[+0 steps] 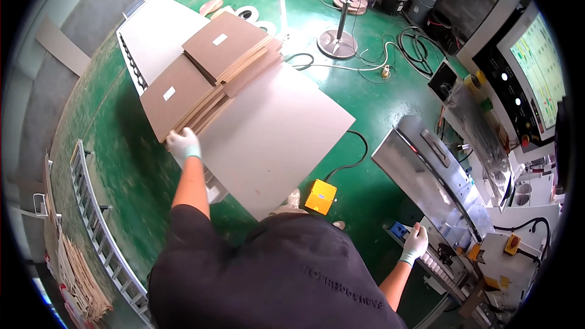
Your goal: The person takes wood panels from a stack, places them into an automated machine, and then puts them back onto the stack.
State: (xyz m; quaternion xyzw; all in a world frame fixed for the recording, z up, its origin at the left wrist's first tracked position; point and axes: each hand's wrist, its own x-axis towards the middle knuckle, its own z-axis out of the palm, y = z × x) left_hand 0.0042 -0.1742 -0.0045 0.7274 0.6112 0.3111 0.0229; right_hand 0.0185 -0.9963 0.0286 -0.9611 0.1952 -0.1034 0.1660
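My left hand (184, 144), in a white glove, is closed on the near corner of a stack of brown boards (167, 94) with a white label on top. Right of that stack and a little farther off stands a second stack of brown boards (222, 44), labelled too. Both rest at the far end of a large pale panel (274, 140). My right hand (415, 242), gloved as well, is beside the edge of a metal machine (429, 176). Its fingers look curled together, with nothing visible in them.
A yellow foot-pedal box (320, 197) with a black cable lies on the green floor. Behind stand a pedestal fan (337, 42), loose hoses (414, 45) and rolls of banding (247, 14). A rail-like metal frame (109, 231) runs along the left. A lit screen (536, 67) is at right.
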